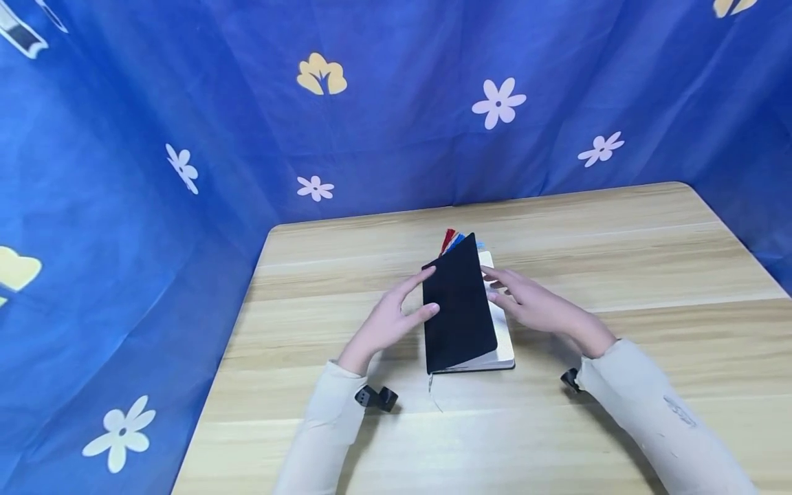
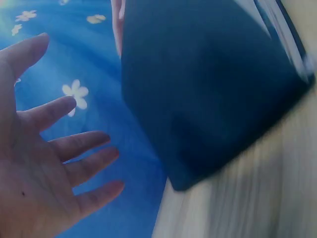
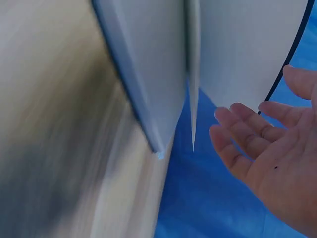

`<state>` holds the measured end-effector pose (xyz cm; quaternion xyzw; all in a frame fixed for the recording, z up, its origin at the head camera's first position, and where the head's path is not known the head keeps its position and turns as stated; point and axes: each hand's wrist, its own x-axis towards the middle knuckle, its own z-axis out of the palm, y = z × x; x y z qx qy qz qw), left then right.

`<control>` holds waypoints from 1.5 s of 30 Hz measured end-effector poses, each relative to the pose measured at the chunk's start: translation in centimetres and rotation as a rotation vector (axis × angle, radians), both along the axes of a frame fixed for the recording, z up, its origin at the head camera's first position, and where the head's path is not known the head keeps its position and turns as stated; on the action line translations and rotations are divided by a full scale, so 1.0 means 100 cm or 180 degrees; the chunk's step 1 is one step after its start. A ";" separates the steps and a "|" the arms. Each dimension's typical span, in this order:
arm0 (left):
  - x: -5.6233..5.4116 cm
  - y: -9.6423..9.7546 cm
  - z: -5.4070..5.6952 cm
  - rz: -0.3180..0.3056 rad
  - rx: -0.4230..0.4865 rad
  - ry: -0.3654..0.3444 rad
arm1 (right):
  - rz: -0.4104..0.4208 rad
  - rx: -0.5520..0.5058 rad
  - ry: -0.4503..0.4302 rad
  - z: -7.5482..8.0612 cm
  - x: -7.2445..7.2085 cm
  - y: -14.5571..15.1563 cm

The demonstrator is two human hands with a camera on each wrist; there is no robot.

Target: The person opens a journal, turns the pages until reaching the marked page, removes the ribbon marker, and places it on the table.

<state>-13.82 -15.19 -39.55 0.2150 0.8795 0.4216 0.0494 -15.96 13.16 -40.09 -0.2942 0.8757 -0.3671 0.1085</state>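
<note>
A notebook (image 1: 458,313) with a black cover lies on the table, its front cover raised at a slant over the white pages (image 1: 504,344). Red and blue tassels (image 1: 448,238) stick out at its top end. My left hand (image 1: 390,320) is beside the spine side, thumb and fingers spread, with fingertips over the cover's left part. On the other side, my right hand (image 1: 526,299) has its fingertips at the raised cover's free edge. In the right wrist view, its fingers (image 3: 237,131) are loosely bent by the cover's white inner side, near a loose upright page (image 3: 194,74).
The wood-grain table (image 1: 619,261) extends around the notebook. A thin ribbon (image 1: 436,395) trails from the notebook's near end. Blue cloth (image 1: 396,137) with flower prints hangs behind the table and along its left side. Small black cameras (image 1: 376,397) sit at both wrists.
</note>
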 end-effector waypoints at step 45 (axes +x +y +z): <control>0.003 -0.006 0.009 -0.0080 0.1286 -0.0968 | -0.0613 0.0029 -0.0005 0.025 -0.009 -0.021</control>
